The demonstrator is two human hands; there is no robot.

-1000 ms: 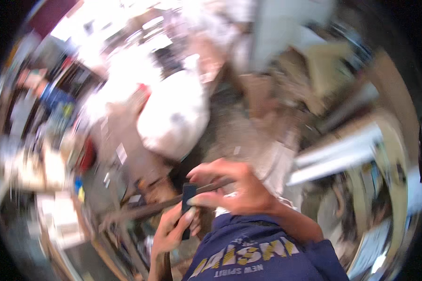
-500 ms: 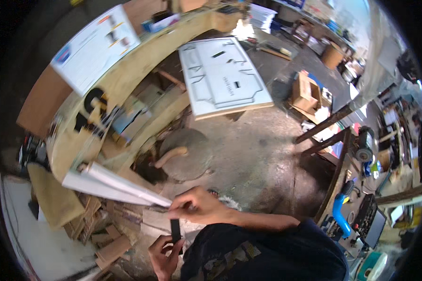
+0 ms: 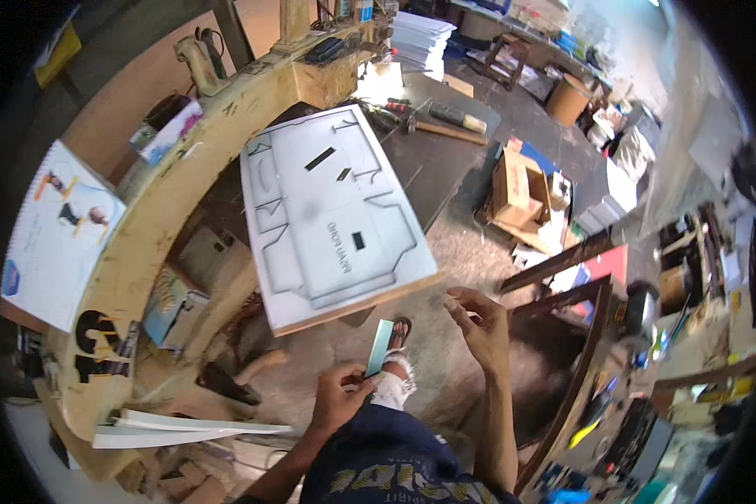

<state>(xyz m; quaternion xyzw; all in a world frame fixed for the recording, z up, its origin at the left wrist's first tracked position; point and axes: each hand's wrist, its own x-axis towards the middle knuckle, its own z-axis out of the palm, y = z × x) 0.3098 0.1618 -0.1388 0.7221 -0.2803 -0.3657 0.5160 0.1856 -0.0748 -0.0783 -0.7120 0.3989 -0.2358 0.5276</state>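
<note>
A thin strip (image 3: 380, 347) is pinched near its lower end between the thumb and fingers of the left hand (image 3: 342, 395), and its free end is pointed up, away from the body. Its face is lit pale blue-green (perhaps by glare). The right hand (image 3: 479, 326) is raised well apart on the other side, its thumb and forefinger brought close together; whether anything small is pinched there cannot be told.

The step in hand is judged to be a one-handed hold of the strip. For any next move, a steady pinch seems called for and, if both ends are to be controlled, the right hand would need to be brought across.

The strip is held in front of the body, short of the near edge of the white board (image 3: 328, 210) in this view. By that board, marked with dark outlines and pierced by dark slots, part of the dark table (image 3: 435, 178) is covered; a hammer (image 3: 449, 132) is laid beyond. On the right, reach is bounded by a dark beam (image 3: 581, 378). Between beam and board, open room is left above the floor (image 3: 445, 370).
</note>
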